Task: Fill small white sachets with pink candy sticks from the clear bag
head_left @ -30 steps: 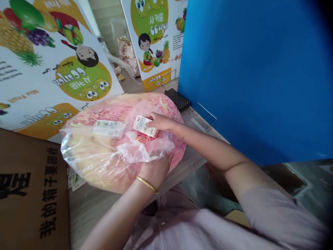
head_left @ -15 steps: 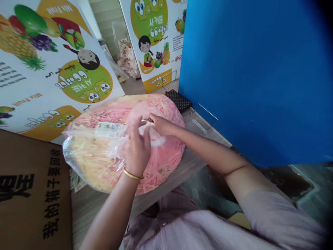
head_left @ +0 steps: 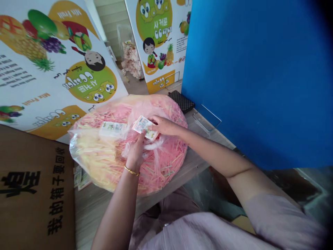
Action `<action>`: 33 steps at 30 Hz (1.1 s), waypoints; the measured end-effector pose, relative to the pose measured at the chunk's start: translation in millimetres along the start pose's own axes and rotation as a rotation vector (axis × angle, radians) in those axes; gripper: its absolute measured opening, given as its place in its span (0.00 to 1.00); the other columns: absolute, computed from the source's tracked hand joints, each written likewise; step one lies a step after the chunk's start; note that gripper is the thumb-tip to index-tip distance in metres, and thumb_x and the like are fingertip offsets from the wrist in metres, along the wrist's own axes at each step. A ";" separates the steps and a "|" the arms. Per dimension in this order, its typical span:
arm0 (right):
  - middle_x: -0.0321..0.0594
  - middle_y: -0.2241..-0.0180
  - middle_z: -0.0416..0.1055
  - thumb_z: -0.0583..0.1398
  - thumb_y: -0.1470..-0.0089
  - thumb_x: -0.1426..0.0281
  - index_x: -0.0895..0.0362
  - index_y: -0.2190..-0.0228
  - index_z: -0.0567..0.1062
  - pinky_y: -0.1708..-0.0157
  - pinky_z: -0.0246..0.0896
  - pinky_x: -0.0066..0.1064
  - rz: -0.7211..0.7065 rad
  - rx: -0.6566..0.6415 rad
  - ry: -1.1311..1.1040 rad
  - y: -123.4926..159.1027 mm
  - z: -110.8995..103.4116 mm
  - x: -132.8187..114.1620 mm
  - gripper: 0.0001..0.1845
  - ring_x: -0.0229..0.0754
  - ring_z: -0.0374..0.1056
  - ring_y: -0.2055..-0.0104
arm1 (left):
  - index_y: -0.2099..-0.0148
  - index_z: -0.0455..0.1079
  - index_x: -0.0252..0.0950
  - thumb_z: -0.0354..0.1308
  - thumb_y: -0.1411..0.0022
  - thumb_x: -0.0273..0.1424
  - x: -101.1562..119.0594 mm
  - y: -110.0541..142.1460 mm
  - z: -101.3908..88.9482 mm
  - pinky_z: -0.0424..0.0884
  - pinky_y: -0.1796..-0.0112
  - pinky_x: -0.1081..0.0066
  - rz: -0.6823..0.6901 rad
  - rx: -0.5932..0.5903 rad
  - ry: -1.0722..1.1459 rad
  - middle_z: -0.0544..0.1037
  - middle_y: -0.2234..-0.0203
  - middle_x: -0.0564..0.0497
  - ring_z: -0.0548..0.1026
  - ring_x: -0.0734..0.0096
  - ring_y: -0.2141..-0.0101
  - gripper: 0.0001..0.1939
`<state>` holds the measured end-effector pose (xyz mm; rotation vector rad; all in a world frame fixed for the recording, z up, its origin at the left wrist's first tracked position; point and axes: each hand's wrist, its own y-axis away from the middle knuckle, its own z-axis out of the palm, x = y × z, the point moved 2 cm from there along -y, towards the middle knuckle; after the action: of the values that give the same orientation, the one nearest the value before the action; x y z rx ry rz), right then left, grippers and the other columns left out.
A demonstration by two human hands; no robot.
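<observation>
A big clear plastic bag (head_left: 104,163) stuffed with thin pink and yellow sticks lies on the table in front of me. My right hand (head_left: 163,125) pinches a small printed paper packet (head_left: 144,125) above the bag's open top. My left hand (head_left: 135,152), with a gold bangle at the wrist, reaches up from below and touches the packet's lower edge and the loose plastic at the opening. A second small printed label (head_left: 113,127) lies inside the bag, to the left of the packet.
A blue panel (head_left: 257,80) stands upright at the right. Printed fruit-cartoon boxes (head_left: 52,66) stand behind and left. A brown carton (head_left: 28,194) with black characters sits at the lower left. A black textured item (head_left: 183,101) and a wire holder (head_left: 208,118) lie by the blue panel.
My left hand moved from the bag's lower edge up to the opening, covered the packet half a second ago, and now sits lower, so the packet in my right hand shows again.
</observation>
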<state>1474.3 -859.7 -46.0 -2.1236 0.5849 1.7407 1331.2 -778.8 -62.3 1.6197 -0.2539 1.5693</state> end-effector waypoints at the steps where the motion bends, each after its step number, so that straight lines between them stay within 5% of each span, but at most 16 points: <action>1: 0.43 0.56 0.77 0.63 0.43 0.76 0.58 0.59 0.73 0.54 0.69 0.32 -0.025 0.016 0.113 0.1 -2.8 -1.0 0.10 0.42 0.72 0.56 | 0.75 0.61 0.39 0.71 0.52 0.53 0.1 -1.0 0.4 0.57 0.84 0.76 -0.010 0.017 -0.004 0.65 0.85 0.59 0.63 0.79 0.86 0.27; 9: 0.42 0.53 0.79 0.64 0.43 0.73 0.58 0.54 0.78 0.53 0.69 0.32 -0.062 -0.161 0.127 -7.3 -26.6 -3.6 0.14 0.43 0.74 0.54 | 0.80 0.52 0.40 0.68 0.42 0.48 -2.5 -8.9 5.9 0.50 0.86 0.76 -0.108 -0.134 0.165 0.61 0.88 0.58 0.58 0.81 0.88 0.31; 16: 0.45 0.49 0.77 0.56 0.35 0.71 0.58 0.49 0.75 0.49 0.69 0.37 -0.082 0.017 0.002 -15.6 -38.6 -8.7 0.15 0.43 0.73 0.49 | 0.79 0.50 0.40 0.62 0.37 0.53 -0.9 -21.4 14.0 0.49 0.84 0.74 0.114 -0.206 0.348 0.55 0.88 0.59 0.54 0.81 0.87 0.32; 21: 0.48 0.50 0.74 0.55 0.33 0.70 0.57 0.53 0.77 0.39 0.58 0.46 -0.433 0.198 0.600 -6.6 -36.8 -24.6 0.13 0.50 0.66 0.44 | 0.77 0.51 0.40 0.63 0.36 0.51 3.7 -29.7 22.4 0.49 0.84 0.75 0.048 -0.138 0.375 0.55 0.88 0.60 0.56 0.81 0.87 0.31; 27: 0.49 0.52 0.74 0.50 0.30 0.71 0.56 0.53 0.77 0.45 0.58 0.47 -0.734 -0.142 1.233 -4.9 -24.1 -27.8 0.16 0.53 0.63 0.46 | 0.76 0.54 0.39 0.65 0.37 0.37 9.5 -36.7 27.9 0.55 0.82 0.76 0.016 -0.089 0.441 0.57 0.88 0.62 0.58 0.82 0.87 0.24; 33: 0.46 0.53 0.73 0.48 0.31 0.75 0.53 0.57 0.77 0.45 0.59 0.44 -0.772 -0.392 1.289 -18.2 -30.4 -27.4 0.18 0.51 0.63 0.44 | 0.78 0.52 0.40 0.67 0.38 0.37 5.1 -48.6 22.0 0.49 0.83 0.74 0.105 -0.043 0.266 0.53 0.87 0.62 0.52 0.83 0.87 0.27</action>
<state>1504.6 -856.4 -13.2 -2.9571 -0.3724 -0.0570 1380.2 -761.4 -74.9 1.3653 -0.2300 1.8254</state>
